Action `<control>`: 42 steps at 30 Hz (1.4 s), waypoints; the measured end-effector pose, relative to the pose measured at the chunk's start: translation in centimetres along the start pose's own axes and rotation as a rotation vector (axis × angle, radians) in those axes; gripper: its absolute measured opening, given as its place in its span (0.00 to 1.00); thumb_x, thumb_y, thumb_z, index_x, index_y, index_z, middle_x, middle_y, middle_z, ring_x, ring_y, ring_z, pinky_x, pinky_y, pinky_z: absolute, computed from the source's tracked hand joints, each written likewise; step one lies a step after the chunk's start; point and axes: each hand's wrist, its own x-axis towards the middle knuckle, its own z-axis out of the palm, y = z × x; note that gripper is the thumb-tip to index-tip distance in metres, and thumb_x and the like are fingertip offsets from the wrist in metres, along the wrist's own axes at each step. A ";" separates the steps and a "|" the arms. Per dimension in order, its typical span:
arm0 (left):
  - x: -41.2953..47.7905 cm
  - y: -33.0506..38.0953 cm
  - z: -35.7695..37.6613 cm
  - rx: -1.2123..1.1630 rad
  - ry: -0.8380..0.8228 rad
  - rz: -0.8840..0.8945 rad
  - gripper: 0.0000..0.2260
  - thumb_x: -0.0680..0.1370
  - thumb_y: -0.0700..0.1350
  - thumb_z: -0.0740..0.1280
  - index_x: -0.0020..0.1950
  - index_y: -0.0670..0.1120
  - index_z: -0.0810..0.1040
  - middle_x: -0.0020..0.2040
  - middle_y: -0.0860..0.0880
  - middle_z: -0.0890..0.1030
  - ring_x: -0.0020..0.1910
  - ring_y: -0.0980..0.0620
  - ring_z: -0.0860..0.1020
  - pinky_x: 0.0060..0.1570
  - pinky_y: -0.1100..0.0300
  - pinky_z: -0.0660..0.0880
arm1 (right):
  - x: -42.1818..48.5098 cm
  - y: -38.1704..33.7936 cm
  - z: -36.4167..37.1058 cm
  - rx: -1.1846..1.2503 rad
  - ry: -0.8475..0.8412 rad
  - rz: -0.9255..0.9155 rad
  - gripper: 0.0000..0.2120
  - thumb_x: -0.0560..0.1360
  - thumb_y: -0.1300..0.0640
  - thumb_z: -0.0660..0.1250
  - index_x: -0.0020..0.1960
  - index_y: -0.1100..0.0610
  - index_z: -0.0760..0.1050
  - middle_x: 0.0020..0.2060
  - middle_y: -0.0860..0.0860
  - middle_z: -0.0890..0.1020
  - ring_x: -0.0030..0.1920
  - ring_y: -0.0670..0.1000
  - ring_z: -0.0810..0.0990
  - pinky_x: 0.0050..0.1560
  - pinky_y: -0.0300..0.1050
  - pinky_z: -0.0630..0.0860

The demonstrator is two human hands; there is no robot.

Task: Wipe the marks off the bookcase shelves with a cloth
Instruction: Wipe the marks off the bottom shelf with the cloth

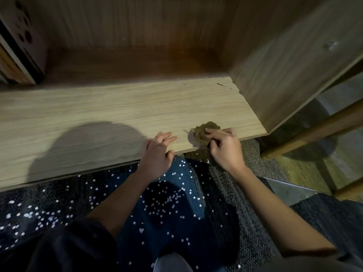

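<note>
The brown cloth (206,132) lies bunched on the shelf (98,114) near its front edge, right of centre in the frame. Your right hand (225,149) has its grip closed around it. Press the wad flat and rub along the grain. Your left hand (158,154) rests open on the edge just beside; let it brace you. A dark mark (221,84) higher up, by the side panel (284,75), probably needs wiping too.
</note>
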 end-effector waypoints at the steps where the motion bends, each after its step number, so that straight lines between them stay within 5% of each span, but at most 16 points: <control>1: -0.1 0.0 0.0 0.002 -0.001 -0.001 0.21 0.80 0.43 0.59 0.73 0.50 0.63 0.75 0.51 0.59 0.76 0.51 0.50 0.70 0.57 0.40 | 0.0 -0.2 0.5 -0.014 0.009 0.016 0.15 0.73 0.67 0.62 0.57 0.57 0.78 0.59 0.48 0.78 0.55 0.45 0.69 0.60 0.38 0.62; 6: 0.1 -0.1 -0.1 0.016 -0.023 -0.001 0.21 0.80 0.43 0.59 0.73 0.51 0.63 0.75 0.52 0.59 0.75 0.51 0.51 0.71 0.54 0.41 | -2.6 -1.2 1.8 0.136 -0.152 -0.138 0.16 0.71 0.69 0.60 0.51 0.56 0.81 0.54 0.48 0.82 0.47 0.28 0.68 0.53 0.29 0.61; 10: 0.3 0.1 0.1 0.031 0.007 -0.017 0.21 0.79 0.42 0.60 0.72 0.50 0.65 0.74 0.52 0.61 0.74 0.50 0.55 0.71 0.55 0.42 | -0.5 0.5 1.1 0.195 0.096 0.065 0.16 0.72 0.70 0.61 0.54 0.58 0.80 0.55 0.47 0.81 0.51 0.45 0.69 0.54 0.40 0.69; 12: 0.3 0.6 0.2 0.040 0.038 -0.018 0.20 0.79 0.41 0.60 0.71 0.49 0.67 0.72 0.51 0.63 0.73 0.49 0.58 0.70 0.57 0.44 | -0.8 0.2 1.9 0.130 0.075 0.075 0.16 0.72 0.69 0.61 0.56 0.57 0.79 0.57 0.48 0.80 0.52 0.45 0.67 0.57 0.46 0.69; 16: 0.7 1.6 0.6 0.008 0.100 -0.009 0.19 0.78 0.40 0.60 0.69 0.47 0.69 0.69 0.49 0.68 0.70 0.49 0.62 0.71 0.54 0.49 | -1.9 -0.5 1.6 0.161 -0.113 -0.070 0.16 0.72 0.68 0.60 0.53 0.56 0.80 0.55 0.46 0.80 0.53 0.38 0.72 0.58 0.40 0.65; 20: 3.1 3.1 0.9 0.050 0.065 -0.005 0.20 0.79 0.43 0.59 0.71 0.50 0.66 0.72 0.53 0.64 0.71 0.54 0.58 0.68 0.61 0.44 | 1.7 1.6 -0.5 0.141 0.162 0.124 0.17 0.75 0.65 0.59 0.61 0.58 0.75 0.64 0.50 0.75 0.62 0.52 0.68 0.63 0.33 0.59; 24: 6.6 4.3 0.9 0.099 -0.022 -0.071 0.21 0.80 0.46 0.58 0.73 0.53 0.63 0.74 0.55 0.60 0.73 0.54 0.56 0.70 0.57 0.43 | 3.7 5.2 1.1 -0.359 -0.108 0.302 0.27 0.80 0.49 0.48 0.75 0.60 0.53 0.75 0.57 0.54 0.73 0.60 0.52 0.74 0.54 0.49; 32: 14.2 5.4 1.4 0.165 -0.049 -0.024 0.23 0.78 0.53 0.59 0.73 0.52 0.62 0.74 0.52 0.61 0.73 0.51 0.58 0.71 0.51 0.49 | 10.9 8.2 0.8 -0.458 -0.283 0.259 0.30 0.80 0.47 0.44 0.74 0.65 0.47 0.75 0.61 0.49 0.75 0.59 0.47 0.74 0.54 0.46; 37: 17.7 5.3 1.7 0.245 -0.146 -0.113 0.34 0.75 0.63 0.59 0.76 0.53 0.51 0.77 0.52 0.48 0.76 0.50 0.47 0.72 0.48 0.41 | 16.1 8.3 0.4 -0.494 -0.235 0.259 0.28 0.81 0.51 0.46 0.73 0.68 0.49 0.74 0.62 0.52 0.75 0.57 0.47 0.73 0.52 0.46; 42: 17.9 5.2 2.3 0.285 -0.307 -0.124 0.46 0.71 0.69 0.60 0.76 0.49 0.37 0.76 0.50 0.35 0.74 0.47 0.35 0.71 0.50 0.36 | 21.0 9.4 1.1 -0.397 -0.122 0.253 0.26 0.79 0.52 0.50 0.71 0.66 0.57 0.72 0.61 0.58 0.70 0.63 0.59 0.70 0.53 0.54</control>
